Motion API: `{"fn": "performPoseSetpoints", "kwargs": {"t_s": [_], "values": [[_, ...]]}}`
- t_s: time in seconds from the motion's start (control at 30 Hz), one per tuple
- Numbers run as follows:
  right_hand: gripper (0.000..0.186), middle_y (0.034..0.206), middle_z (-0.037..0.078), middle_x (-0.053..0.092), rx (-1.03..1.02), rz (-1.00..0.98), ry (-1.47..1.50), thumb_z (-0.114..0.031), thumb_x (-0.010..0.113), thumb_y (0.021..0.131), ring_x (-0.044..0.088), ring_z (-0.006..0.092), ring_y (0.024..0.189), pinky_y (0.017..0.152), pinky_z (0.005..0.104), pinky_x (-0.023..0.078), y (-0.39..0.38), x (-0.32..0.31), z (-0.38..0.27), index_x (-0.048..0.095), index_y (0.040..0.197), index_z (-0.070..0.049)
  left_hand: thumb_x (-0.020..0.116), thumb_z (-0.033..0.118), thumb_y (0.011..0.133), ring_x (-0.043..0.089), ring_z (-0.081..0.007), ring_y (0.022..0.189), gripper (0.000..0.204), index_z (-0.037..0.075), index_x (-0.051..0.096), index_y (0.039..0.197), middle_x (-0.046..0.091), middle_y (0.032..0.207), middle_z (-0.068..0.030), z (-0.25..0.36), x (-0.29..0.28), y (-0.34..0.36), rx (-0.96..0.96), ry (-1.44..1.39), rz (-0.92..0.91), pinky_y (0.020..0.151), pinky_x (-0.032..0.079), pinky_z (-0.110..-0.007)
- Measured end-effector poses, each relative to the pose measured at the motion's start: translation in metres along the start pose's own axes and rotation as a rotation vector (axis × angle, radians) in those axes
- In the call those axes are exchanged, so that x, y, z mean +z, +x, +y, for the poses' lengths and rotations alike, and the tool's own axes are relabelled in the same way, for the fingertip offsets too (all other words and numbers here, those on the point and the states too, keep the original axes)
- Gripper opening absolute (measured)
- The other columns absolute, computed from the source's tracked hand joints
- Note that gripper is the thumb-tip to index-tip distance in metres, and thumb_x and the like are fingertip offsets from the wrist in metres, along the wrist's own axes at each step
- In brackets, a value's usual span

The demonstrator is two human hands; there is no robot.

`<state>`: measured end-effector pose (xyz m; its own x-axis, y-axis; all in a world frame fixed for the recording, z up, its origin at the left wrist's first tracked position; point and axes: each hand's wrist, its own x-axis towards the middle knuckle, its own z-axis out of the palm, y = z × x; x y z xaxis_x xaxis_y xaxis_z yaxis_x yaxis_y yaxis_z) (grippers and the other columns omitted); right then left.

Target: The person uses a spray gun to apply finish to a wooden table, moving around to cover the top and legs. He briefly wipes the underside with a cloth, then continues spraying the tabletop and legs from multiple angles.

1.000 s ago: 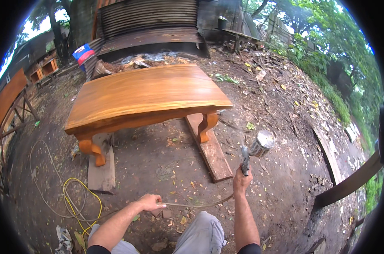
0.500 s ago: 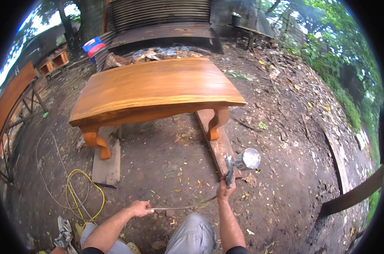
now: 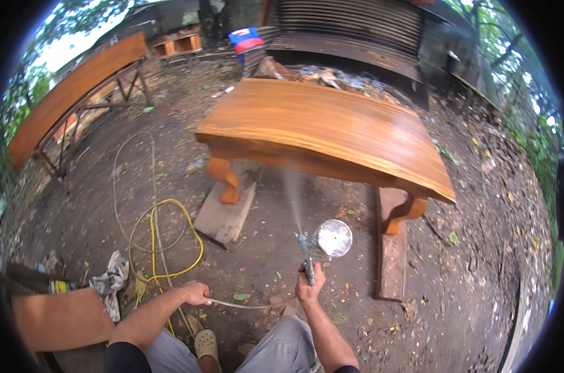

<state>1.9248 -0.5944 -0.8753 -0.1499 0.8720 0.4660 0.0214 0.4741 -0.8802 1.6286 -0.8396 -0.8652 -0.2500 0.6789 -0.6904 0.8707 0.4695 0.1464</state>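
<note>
In my right hand (image 3: 309,287) is a spray gun (image 3: 305,255), its fingers wrapped round the handle. A round metal paint cup (image 3: 333,238) sits at the gun's right side. Pale mist (image 3: 292,194) fans from the nozzle toward the front edge of a glossy orange-brown wooden table (image 3: 313,118) with curved legs. My left hand (image 3: 197,293) is closed round the thin air hose (image 3: 245,305), which runs across to the gun's handle. The table's legs rest on boards (image 3: 391,261) on the ground.
Loops of hose and a yellow cord (image 3: 201,248) lie on the dirt at left. A long wooden top (image 3: 77,99) stands on a metal frame beyond. Near my left arm are a crumpled cloth (image 3: 111,280) and a brown board (image 3: 64,318). Corrugated sheeting (image 3: 350,28) rises behind the table.
My view has turned left, so the table appears farther right. The spray gun has moved toward the table's left part, and mist now shows from its nozzle. My left hand still holds the hose.
</note>
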Motion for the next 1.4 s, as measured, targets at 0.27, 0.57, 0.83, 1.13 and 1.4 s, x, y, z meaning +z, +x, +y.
{"fn": "performPoseSetpoints", "kwargs": {"t_s": [0.27,0.57,0.83,1.13,1.4], "values": [[0.020,0.077,0.010,0.065,0.001,-0.263,0.143,0.000,0.055,0.079,0.065,0.0229,0.070,0.069,0.0351,0.052,-0.008,0.114,-0.042,0.062,0.097,-0.004,0.075,0.050,0.083,0.066,-0.0332,0.111,0.051,0.012,0.071,0.117,0.071,0.117,-0.0132,-0.073,0.000,-0.056,-0.120,-0.012,-0.015,0.093,0.052,-0.045],[0.032,0.083,0.010,0.068,0.019,-0.519,0.188,0.002,0.055,0.074,0.065,0.0204,0.075,0.073,0.0333,0.051,-0.014,0.133,-0.072,0.065,0.105,-0.003,0.078,0.050,0.080,0.064,-0.0330,0.116,0.058,0.010,0.069,0.121,0.069,0.122,-0.0144,-0.087,-0.006,-0.074,-0.106,-0.038,-0.054,0.096,0.051,-0.044],[0.020,0.077,0.006,0.066,0.178,-0.235,-0.064,0.001,0.055,0.078,0.062,0.0157,0.072,0.070,0.0323,0.050,0.009,0.001,-0.064,0.065,0.094,-0.005,0.077,0.048,0.082,0.063,-0.0353,0.117,0.055,0.012,0.066,0.123,0.068,0.123,-0.0158,0.012,-0.036,-0.038,0.075,-0.013,-0.050,0.098,0.049,-0.045],[0.016,0.074,0.005,0.065,0.239,0.289,-0.240,0.000,0.055,0.079,0.060,0.0141,0.069,0.066,0.0309,0.049,-0.003,-0.207,-0.019,0.064,0.092,-0.004,0.076,0.043,0.084,0.067,-0.0365,0.107,0.049,0.013,0.066,0.121,0.071,0.112,-0.0166,0.163,-0.030,0.039,0.332,-0.029,-0.050,0.092,0.052,-0.046],[0.029,0.078,0.000,0.059,0.198,0.677,-0.435,0.002,0.047,0.078,0.049,0.0109,0.066,0.062,0.0289,0.041,-0.032,-0.307,-0.025,0.066,0.099,-0.005,0.076,0.035,0.086,0.067,-0.0350,0.109,0.040,0.014,0.068,0.119,0.071,0.114,-0.0163,0.253,-0.003,0.062,0.452,-0.025,0.021,0.093,0.053,-0.045]]}}
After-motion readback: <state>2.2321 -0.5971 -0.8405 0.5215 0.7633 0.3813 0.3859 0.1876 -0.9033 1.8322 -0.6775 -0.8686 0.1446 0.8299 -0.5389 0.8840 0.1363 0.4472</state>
